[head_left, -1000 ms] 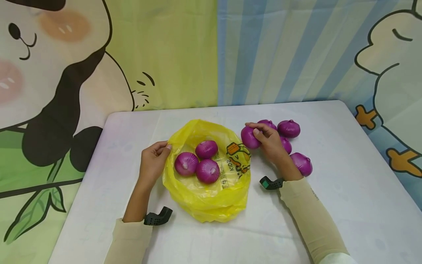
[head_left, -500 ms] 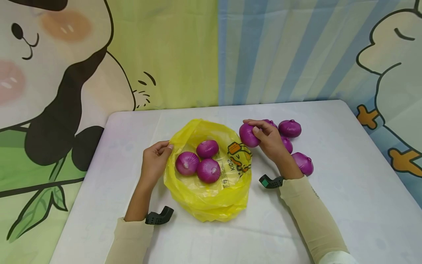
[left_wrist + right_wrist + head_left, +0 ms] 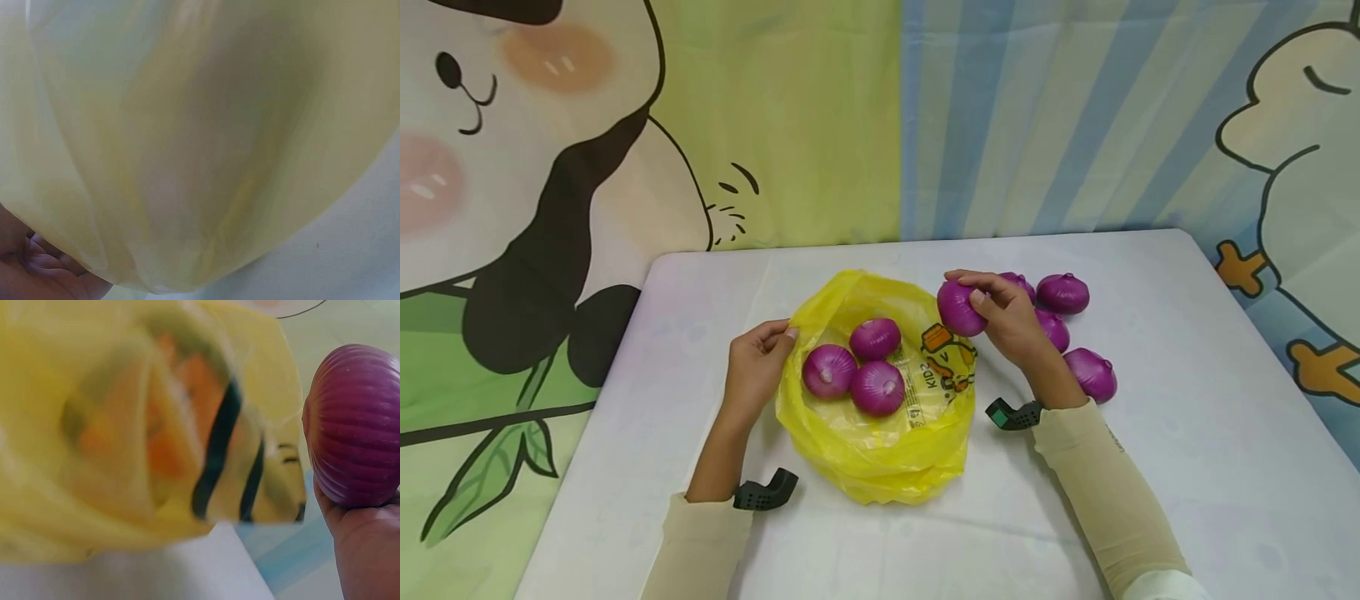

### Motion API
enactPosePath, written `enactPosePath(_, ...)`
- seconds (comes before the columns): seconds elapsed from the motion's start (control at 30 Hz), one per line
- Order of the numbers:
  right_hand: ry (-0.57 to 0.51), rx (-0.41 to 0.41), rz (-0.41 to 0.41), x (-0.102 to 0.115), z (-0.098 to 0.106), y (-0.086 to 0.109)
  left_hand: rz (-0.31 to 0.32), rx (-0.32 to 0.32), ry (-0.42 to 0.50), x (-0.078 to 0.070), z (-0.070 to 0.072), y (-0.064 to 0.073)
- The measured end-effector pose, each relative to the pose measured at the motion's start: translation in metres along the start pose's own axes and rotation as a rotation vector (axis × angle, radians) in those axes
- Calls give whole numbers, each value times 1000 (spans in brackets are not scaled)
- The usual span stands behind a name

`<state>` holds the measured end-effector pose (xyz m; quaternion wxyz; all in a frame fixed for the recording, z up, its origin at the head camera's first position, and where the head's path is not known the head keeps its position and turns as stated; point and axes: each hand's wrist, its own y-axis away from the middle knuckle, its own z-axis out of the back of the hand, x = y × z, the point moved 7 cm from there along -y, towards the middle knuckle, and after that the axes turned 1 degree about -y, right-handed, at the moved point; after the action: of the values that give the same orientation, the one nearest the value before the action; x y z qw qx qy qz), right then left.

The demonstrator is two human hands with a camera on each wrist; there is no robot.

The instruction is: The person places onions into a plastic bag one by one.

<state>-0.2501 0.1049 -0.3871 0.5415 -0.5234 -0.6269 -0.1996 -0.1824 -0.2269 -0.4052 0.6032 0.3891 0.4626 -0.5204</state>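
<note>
Moved since the earlier frame: one purple onion (image 3: 958, 310), carried by the right hand (image 3: 1011, 327) slightly leftward, so that in the head view it overlaps more of the far right rim of the yellow bag (image 3: 880, 479); whether it touches the film, cannot tell. Unmoved: bag, left hand (image 3: 756, 367), all other onions.

Right hand: closed round the purple onion, thumb and fingers on its skin. Left hand: pinching the bag's left rim between thumb and fingers.

Inside the bag: three onions (image 3: 877, 388), grouped close together. On the white worktop (image 3: 1195, 483), to the right of the bag: four onions (image 3: 1063, 293), loosely clustered, some partly hidden.

Handling, as judged: onion rounded, firm, of modest weight; glossy ribbed skin likely slick, apt to bruise if dropped. Best taken round the widest girth, thumb opposed to fingers, rather than by the tip. Bag thin, limp, very light, prone to sag or tear; best pinched at the rim, mouth held wide.
</note>
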Motion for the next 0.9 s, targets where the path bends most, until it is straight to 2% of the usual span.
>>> enactPosePath(0.17,20,41,25,5,-11,-3,-4,-7,-3,0,0,0)
enactPosePath(0.53,-9,113,11,3,-26,-8,-23,0,30,-3,-1,0)
enactPosePath(0.9,113,191,31,4,-43,-18,4,6,11,-1,0,1)
